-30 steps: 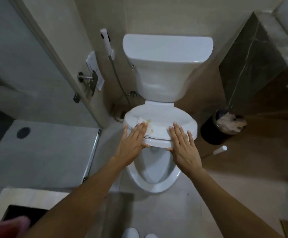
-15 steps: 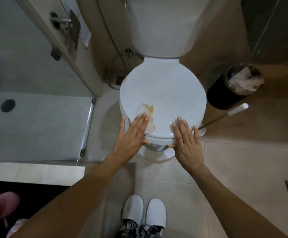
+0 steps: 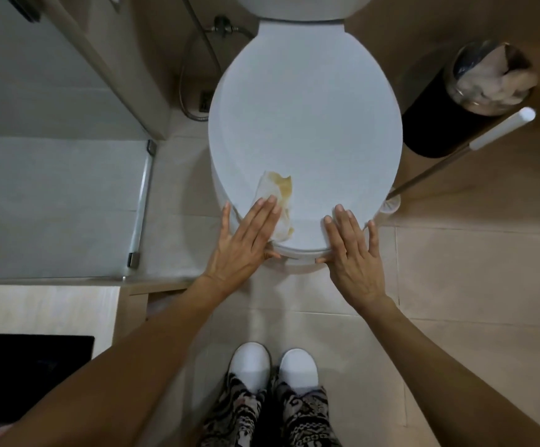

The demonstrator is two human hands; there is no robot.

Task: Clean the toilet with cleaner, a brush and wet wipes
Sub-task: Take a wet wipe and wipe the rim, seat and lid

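Bare forearms (image 3: pixel 152 356), no sleeves, white slippers (image 3: pixel 252 366), black-and-white patterned trousers (image 3: pixel 239 414)

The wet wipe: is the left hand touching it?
Touching. The head view shows the left hand with straight fingers lying flat over the wet wipe on the closed toilet lid.

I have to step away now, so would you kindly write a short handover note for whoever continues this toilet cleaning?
Left hand: fingers straight, pressing the stained wet wipe flat onto the front left of the closed toilet lid.
Right hand: flat on the lid's front edge, holding nothing.
Toilet brush: leaning at the toilet's right side, beside the black bin. Cleaner bottle: not in view.
Done: lid is down, wipe already soiled yellow-brown.
Left: finish wiping the lid, then bin the wipe; whether the bowl was brushed cannot be told.
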